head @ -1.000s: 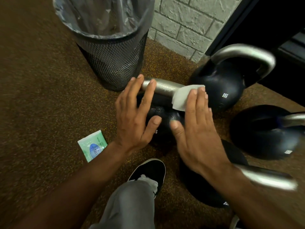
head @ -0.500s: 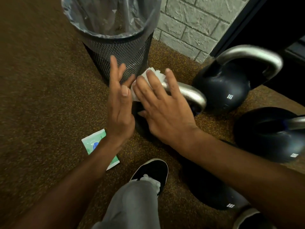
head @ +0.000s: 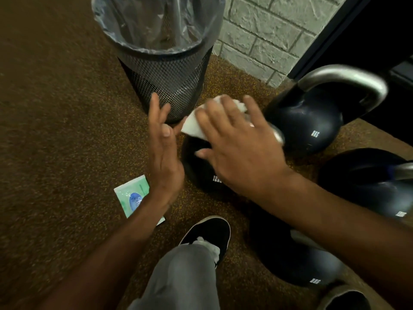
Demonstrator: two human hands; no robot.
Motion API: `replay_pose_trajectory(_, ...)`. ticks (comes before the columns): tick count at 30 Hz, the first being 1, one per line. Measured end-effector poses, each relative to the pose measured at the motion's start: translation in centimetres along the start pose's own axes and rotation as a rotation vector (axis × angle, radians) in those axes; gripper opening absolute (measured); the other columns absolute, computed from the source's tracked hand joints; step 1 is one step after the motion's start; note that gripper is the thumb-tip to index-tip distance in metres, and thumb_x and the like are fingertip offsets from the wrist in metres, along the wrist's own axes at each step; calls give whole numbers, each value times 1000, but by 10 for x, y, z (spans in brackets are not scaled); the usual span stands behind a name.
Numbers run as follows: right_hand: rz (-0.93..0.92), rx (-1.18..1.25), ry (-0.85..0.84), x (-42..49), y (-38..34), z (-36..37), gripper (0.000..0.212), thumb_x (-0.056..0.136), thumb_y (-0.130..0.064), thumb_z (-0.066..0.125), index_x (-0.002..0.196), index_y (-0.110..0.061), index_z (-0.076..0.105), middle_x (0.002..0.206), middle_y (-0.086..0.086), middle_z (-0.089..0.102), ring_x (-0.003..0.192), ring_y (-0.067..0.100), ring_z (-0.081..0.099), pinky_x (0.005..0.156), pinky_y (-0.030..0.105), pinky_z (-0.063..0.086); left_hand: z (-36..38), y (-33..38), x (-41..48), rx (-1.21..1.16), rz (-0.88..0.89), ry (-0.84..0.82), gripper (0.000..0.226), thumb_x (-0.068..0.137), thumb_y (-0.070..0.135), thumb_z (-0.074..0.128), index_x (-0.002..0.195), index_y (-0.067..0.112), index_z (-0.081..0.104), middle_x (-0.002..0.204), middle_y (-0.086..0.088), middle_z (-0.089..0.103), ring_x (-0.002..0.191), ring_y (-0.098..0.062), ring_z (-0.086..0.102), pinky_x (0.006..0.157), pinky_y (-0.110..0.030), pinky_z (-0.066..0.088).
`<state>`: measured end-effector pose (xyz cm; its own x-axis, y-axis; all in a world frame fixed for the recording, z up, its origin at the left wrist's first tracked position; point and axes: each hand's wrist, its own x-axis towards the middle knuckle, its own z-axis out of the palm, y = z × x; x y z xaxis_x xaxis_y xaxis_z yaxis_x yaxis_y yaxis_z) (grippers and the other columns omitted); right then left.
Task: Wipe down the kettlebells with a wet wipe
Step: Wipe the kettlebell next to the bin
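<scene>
Right hand (head: 237,148), fingers spread flat, presses wipe (head: 193,125) onto kettlebell (head: 201,173) handle just in front of trash can (head: 165,86). Handle runs rightward from can, under palm. Left hand (head: 163,153) flat-fingered beside kettlebell.
</scene>
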<state>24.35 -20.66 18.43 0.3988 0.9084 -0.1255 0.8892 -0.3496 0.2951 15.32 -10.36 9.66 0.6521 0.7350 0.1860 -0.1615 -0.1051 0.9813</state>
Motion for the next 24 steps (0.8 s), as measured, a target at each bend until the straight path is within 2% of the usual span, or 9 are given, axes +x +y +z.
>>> replay_pose_trajectory(2, -125, -180, -47, 16, -11, -1, 77, 101, -57, 33, 156, -4, 21, 159, 17, 28, 149, 39, 24, 119, 62, 16, -2, 2, 2, -8, -36, 36, 63, 105, 31, 16, 161, 6, 9, 160, 0, 25, 137, 9, 42, 107, -22, 44)
replay_pose_trajectory(4, -201, -363, -78, 26, -21, 0, 77, 102, -56, 30, 154, 1, 25, 153, 20, 33, 145, 40, 27, 117, 63, 18, -2, 3, 4, -14, -68, 74, 57, 108, 29, 13, 162, 9, 11, 154, 10, 31, 130, 14, 47, 106, -23, 46)
replay_pose_trajectory(7, -197, -440, -133, 38, -25, -7, 71, 104, -53, 26, 147, 1, 38, 138, 20, 47, 133, 39, 41, 117, 61, 19, -2, 5, 6, -27, -113, 119, 66, 102, 42, 18, 162, 13, 16, 144, 15, 37, 121, 17, 53, 104, -25, 49)
replay_pose_trajectory(10, -71, -143, -54, 30, -10, -10, 64, 102, -56, 31, 143, -7, 43, 134, 14, 54, 124, 34, 51, 113, 55, 24, -5, 2, 4, 55, -62, 42, 70, 102, 52, 19, 161, 16, 23, 155, 7, 40, 135, 2, 50, 111, -35, 45)
replay_pose_trajectory(12, 55, 102, 39, 8, 6, -6, 65, 101, -57, 34, 145, -11, 41, 135, 11, 55, 120, 32, 55, 107, 50, 31, -7, 2, 3, 301, 107, -88, 69, 106, 56, 17, 158, 15, 32, 162, -2, 36, 148, -13, 38, 116, -52, 37)
replay_pose_trajectory(14, 163, 195, 62, -20, 17, 2, 69, 100, -58, 30, 150, -11, 34, 141, 10, 50, 124, 31, 51, 106, 47, 35, -2, 3, 2, 567, 310, -226, 68, 107, 55, 13, 155, 14, 40, 162, -9, 38, 150, -23, 34, 114, -61, 33)
replay_pose_trajectory(16, 243, 257, 30, -44, 22, 14, 72, 101, -57, 26, 154, -9, 27, 151, 13, 41, 136, 32, 43, 114, 46, 32, 7, 7, 0, 692, 391, -291, 68, 106, 55, 13, 154, 17, 43, 162, -13, 36, 150, -29, 33, 113, -62, 31)
replay_pose_trajectory(20, 372, 440, 37, -69, 24, 32, 68, 105, -47, 33, 159, -10, 16, 161, 15, 28, 147, 30, 33, 123, 46, 23, 17, 9, -3, 836, 410, -286, 68, 104, 58, 17, 154, 20, 42, 162, -18, 33, 150, -33, 31, 117, -60, 27)
replay_pose_trajectory(24, 515, 762, 44, -75, 19, 39, 70, 104, -37, 44, 161, -19, 6, 165, 4, 20, 143, 27, 37, 114, 46, 37, 17, 11, 0, 831, 398, -287, 68, 104, 59, 19, 152, 20, 46, 160, -18, 36, 146, -33, 36, 113, -59, 32)
